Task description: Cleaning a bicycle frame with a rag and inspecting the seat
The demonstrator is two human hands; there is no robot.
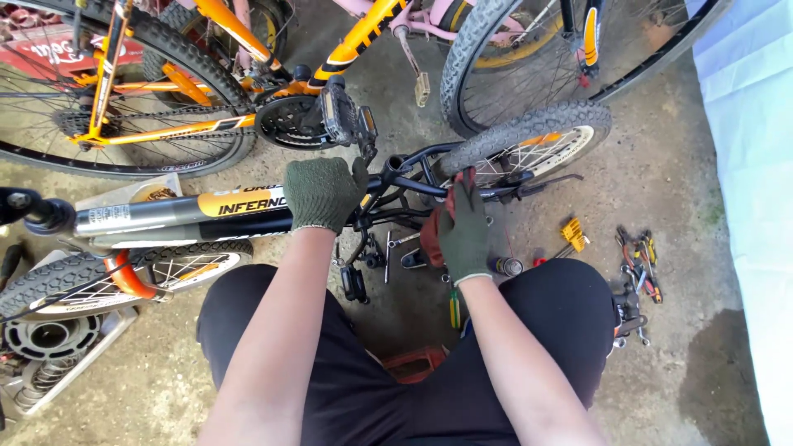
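Note:
A small black and orange bicycle (178,215) lies on its side across the concrete floor in front of my knees. My left hand (322,194), in a dark green knit glove, grips the thick frame tube near the crank. My right hand (461,227), in a green and red glove, rests on the black rear stays (413,183) beside the small knobby rear wheel (529,136); whether it holds a tool is hidden. The front wheel (107,277) with an orange fork lies at the lower left. A black pedal (353,285) hangs just below the frame.
Larger orange (165,91) and pink bicycles stand behind. Loose tools lie on the floor at right: yellow hex keys (572,234), pliers (640,256), a small canister (507,266), a screwdriver (454,310). A tray with gear cogs (49,347) sits at lower left. A pale sheet (752,165) hangs at right.

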